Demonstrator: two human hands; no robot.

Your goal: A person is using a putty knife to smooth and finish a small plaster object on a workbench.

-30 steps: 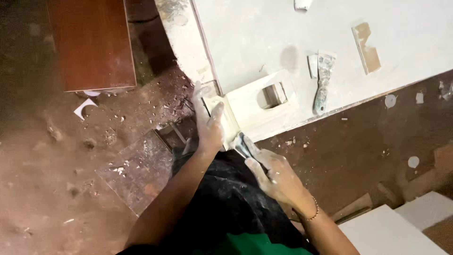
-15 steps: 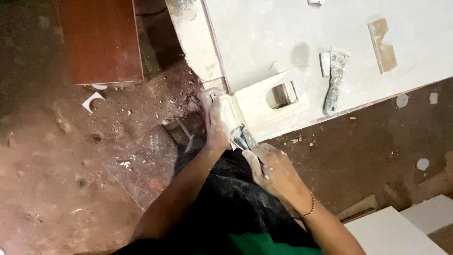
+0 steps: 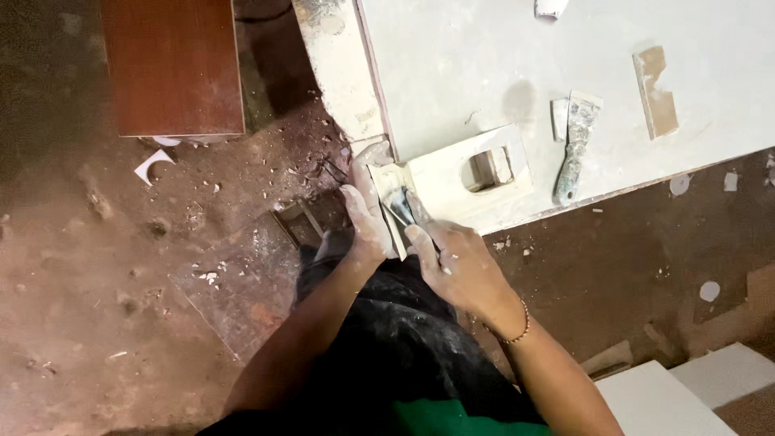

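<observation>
— Which way is the tool pointing?

— The small putty knife [image 3: 401,208] is lying at the frame's centre, its long axis running from lower right to upper left. The blade end is pointing up-left toward the corner of the white panel [image 3: 452,73].

— And the hands?

— The right hand [image 3: 460,270] is closing around the handle from below, so the knife is sticking out above its fingers. The left hand [image 3: 367,214] is pressing flat against the panel's edge, just left of the blade and touching a pale cut-out block [image 3: 472,173].

— Anything hard to make out?

— The handle is being covered by the right fingers, and the blade tip is blurring into the putty-smeared edge. The panel is being cut off at the top and right. A larger scraper [image 3: 571,145] is lying on the panel, well apart to the right, pointing upward.
</observation>
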